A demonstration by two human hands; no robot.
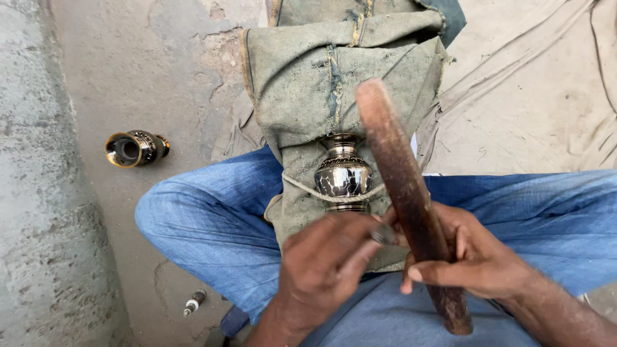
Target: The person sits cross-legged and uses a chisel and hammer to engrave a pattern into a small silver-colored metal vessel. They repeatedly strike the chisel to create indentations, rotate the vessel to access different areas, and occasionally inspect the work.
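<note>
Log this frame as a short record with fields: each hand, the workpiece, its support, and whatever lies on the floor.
left hand: fingers closed on a small metal tool pointed at the vase's base
right hand: gripping a worn wooden stick, held slantwise over the vase
workpiece: dark, shiny metal vase with engraved bands, lying on its side
support: dusty green cloth draped over the lap; a cord crosses the vase
floor, left: second vase, on its side, mouth toward camera
floor, near knee: small cylindrical object, kind unclear

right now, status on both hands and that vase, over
Left hand pinching a small metal tool at the base of the shiny engraved metal vase. Right hand gripping a long brown wooden stick. Vase lies on dusty green cloth.
</note>
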